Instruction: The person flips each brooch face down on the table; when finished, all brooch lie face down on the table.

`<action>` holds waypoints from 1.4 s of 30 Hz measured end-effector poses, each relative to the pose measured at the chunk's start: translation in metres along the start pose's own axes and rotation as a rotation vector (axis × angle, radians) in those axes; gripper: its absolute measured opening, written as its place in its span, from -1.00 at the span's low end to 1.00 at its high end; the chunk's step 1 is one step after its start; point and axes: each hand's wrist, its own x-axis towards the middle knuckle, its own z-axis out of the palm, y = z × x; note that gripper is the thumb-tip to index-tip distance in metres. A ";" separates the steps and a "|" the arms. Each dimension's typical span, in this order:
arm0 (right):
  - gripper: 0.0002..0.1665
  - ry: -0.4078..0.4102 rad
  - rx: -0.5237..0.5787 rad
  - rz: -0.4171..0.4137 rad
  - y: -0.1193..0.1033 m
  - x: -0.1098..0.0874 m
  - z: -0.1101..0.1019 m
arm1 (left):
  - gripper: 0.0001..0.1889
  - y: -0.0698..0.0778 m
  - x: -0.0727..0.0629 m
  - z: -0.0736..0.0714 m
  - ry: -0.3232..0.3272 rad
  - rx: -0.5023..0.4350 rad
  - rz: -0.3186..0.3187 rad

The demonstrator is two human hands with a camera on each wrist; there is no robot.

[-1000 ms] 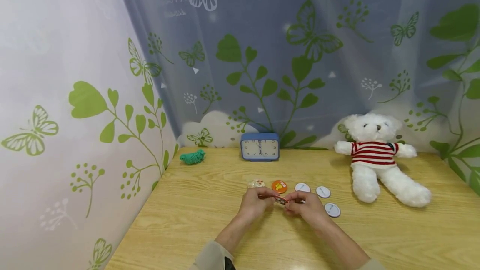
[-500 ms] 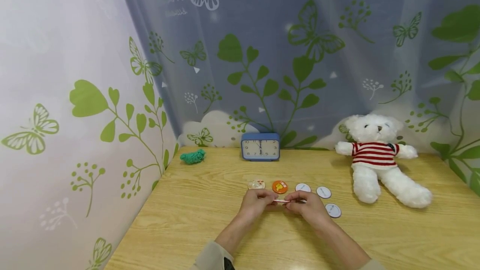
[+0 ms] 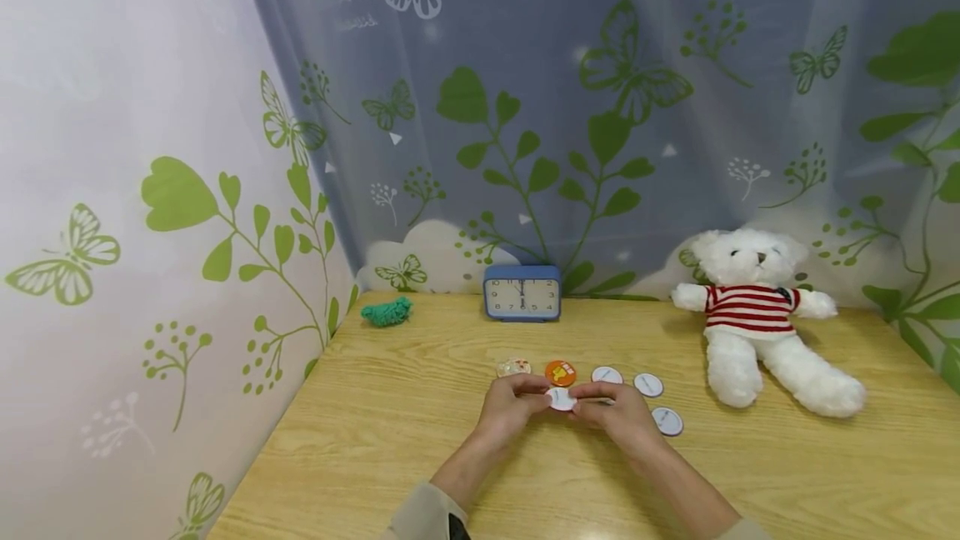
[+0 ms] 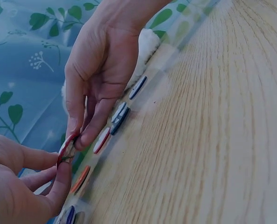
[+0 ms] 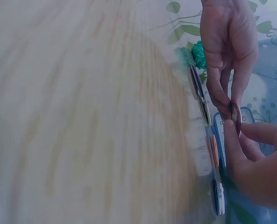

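Observation:
Between both hands, above the wooden table, is a round button badge (image 3: 562, 399) with its white back turned up. My left hand (image 3: 510, 408) pinches its left edge with thumb and fingers. On the opposite edge, my right hand (image 3: 618, 417) pinches it too. The left wrist view shows the red rim of this badge (image 4: 66, 150) and part of its patterned face. Just behind the hands lie an orange badge (image 3: 560, 372) and a pale patterned badge (image 3: 514, 367), face up. A white-backed badge (image 3: 607, 376) lies behind the right fingers, partly covered.
Right of the hands lie two more white-backed badges, one farther back (image 3: 648, 385) and one nearer (image 3: 667, 421). A blue clock (image 3: 522, 293) stands at the table's back. A green yarn bundle (image 3: 387, 312) lies back left; a white teddy bear (image 3: 750, 315) sits at right.
The held badge has turned over between the fingers: its patterned face showed first, then its thin edge, now its white back. Both hands stay in nearly the same place.

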 end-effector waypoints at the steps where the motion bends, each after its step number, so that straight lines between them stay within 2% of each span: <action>1: -0.71 0.001 -0.011 -0.002 0.000 0.000 0.000 | -0.75 0.000 0.000 0.000 -0.004 -0.007 -0.001; 10: -0.70 0.027 -0.115 -0.004 0.000 0.000 -0.002 | -0.77 0.000 -0.003 0.001 -0.005 0.013 -0.014; 18: -0.64 -0.013 0.058 0.003 -0.001 0.000 -0.003 | -0.78 0.000 -0.005 0.002 -0.023 0.010 -0.027; 20: -0.63 -0.014 0.068 0.010 -0.002 0.000 -0.003 | -0.79 0.002 -0.005 0.003 -0.023 0.023 -0.030; 34: -0.61 -0.002 0.071 0.014 0.000 0.001 -0.003 | -0.80 0.008 -0.008 0.004 -0.046 0.138 -0.040; 42: -0.58 -0.022 -0.003 -0.005 -0.004 0.000 -0.005 | -0.79 0.011 -0.009 0.005 -0.068 0.159 -0.065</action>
